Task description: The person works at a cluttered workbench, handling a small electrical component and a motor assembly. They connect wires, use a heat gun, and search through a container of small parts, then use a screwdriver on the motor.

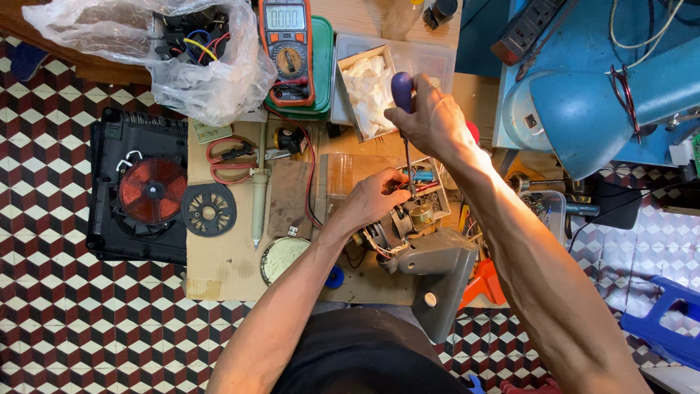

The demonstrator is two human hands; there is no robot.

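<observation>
My right hand [432,122] grips a screwdriver with a dark blue handle [402,89]; its thin shaft points down into a small electric motor [397,228]. The motor sits in a grey plastic housing [441,281] at the near edge of the wooden board [226,266]. My left hand [374,195] rests on the motor's top, fingers curled around it beside red wires. The screwdriver tip is hidden between my fingers and the motor.
An open black cooktop with a copper coil [152,190] lies left. On the board are a black fan wheel [209,210], red-handled scissors [230,162], a solder sucker [257,204], a multimeter [287,49], a plastic bag of parts [182,58] and a round tin [283,257]. A blue machine [590,102] stands right.
</observation>
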